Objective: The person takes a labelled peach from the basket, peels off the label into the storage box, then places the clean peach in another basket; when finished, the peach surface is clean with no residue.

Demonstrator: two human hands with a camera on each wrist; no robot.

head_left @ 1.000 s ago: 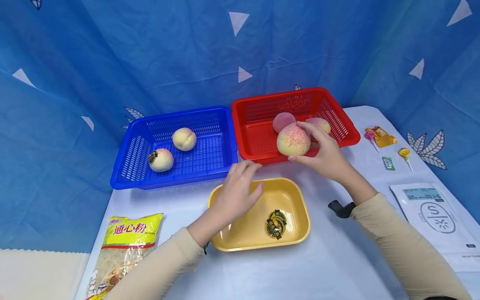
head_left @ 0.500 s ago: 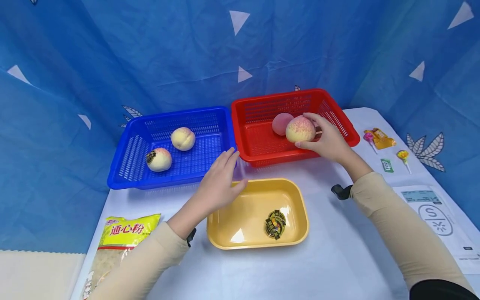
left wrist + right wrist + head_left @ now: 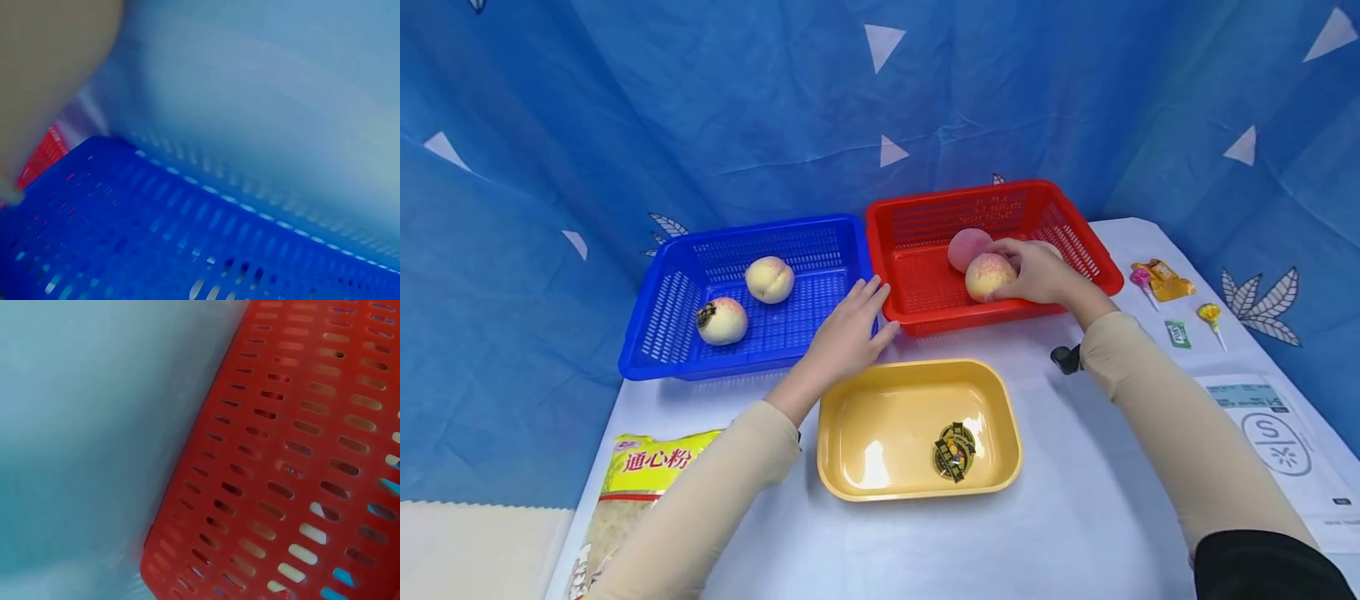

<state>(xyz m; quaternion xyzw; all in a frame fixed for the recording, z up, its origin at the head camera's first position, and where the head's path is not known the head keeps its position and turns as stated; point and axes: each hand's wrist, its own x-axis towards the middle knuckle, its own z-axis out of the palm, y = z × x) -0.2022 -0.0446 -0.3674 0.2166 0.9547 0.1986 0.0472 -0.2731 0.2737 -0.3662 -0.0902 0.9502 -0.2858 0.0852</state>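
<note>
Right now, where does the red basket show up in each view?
Head: red basket, right of centre, mostly upper half.
Left wrist: red basket, a small patch near the left edge.
Right wrist: red basket, filling most of the right side.
Shared landmark: its slotted wall.

beige sleeves (image 3: 722,492), apparently a black wrist device (image 3: 1065,359)

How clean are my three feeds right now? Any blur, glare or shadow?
Head: mostly sharp, the peach in the right hand clear, with glare in the yellow tray and a soft shadow on the table beside the right sleeve; left wrist: blurred, holes in the blue basket soft-edged; right wrist: dim, holes in the red basket readable, the pale surface beside it blurry.
</note>
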